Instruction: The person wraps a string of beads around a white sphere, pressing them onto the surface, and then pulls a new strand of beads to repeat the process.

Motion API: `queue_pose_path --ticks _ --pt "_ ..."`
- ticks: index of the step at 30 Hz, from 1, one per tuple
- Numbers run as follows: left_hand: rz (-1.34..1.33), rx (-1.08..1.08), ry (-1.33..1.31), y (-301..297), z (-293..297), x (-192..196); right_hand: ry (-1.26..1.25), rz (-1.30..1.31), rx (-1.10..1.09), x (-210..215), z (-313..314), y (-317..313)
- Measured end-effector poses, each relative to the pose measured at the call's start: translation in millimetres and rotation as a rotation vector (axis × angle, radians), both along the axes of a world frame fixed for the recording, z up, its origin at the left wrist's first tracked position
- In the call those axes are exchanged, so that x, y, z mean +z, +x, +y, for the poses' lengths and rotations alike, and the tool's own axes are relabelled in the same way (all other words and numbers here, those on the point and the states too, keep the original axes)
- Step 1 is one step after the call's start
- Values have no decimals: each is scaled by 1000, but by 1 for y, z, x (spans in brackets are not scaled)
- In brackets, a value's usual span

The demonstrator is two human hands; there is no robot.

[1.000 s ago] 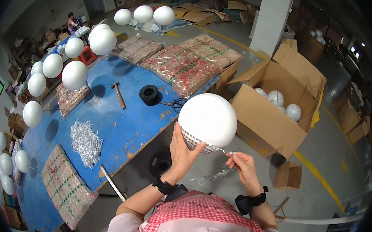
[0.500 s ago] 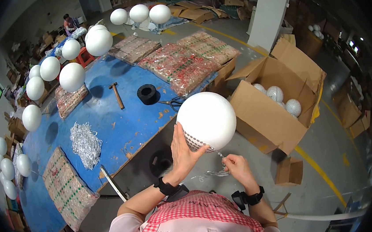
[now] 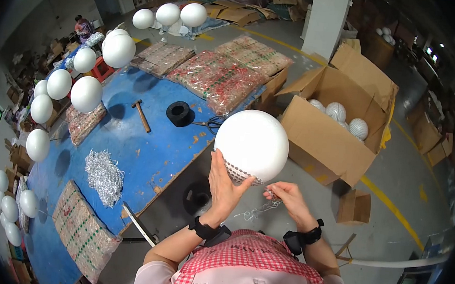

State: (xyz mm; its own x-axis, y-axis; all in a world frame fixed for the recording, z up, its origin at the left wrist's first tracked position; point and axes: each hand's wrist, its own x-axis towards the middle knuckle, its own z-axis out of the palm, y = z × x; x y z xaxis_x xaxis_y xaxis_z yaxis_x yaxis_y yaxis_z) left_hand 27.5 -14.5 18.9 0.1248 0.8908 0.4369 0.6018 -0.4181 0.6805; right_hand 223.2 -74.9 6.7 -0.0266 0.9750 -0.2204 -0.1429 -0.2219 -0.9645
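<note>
In front of me is a large white ball (image 3: 253, 143) with rows of small silvery beads or sequins round its lower part. My left hand (image 3: 224, 188) is wrapped against its lower left side, thumb across the bottom, holding it up. Close below the ball's right side, my right hand (image 3: 289, 198) pinches a silvery bead strand (image 3: 256, 211), whose loose tail dangles toward my apron. On the blue table (image 3: 155, 100) to the left lies a heap of similar silver strand (image 3: 103, 177). The fingertips of my right hand partly hide the strand.
A hammer (image 3: 141, 116), a black tape roll (image 3: 180, 114) and scissors (image 3: 211, 124) lie on the table. Plain white balls (image 3: 86, 94) stand along its far left side. Right of me, an open carton (image 3: 327, 142) holds several patterned balls. Packed bags (image 3: 85, 231) lie at the table's edges.
My right hand has moved slightly left and up, closer to the ball, and the strand's tail has bunched up. The left hand keeps its grip on the ball.
</note>
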Motion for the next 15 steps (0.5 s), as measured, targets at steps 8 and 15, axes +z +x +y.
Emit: queue_pose_path --ticks 8,15 --pt "-21 3 -49 0 -4 4 -14 -76 26 -9 9 -17" --pt "-3 3 -33 0 -3 2 42 57 52 -4 7 -23"
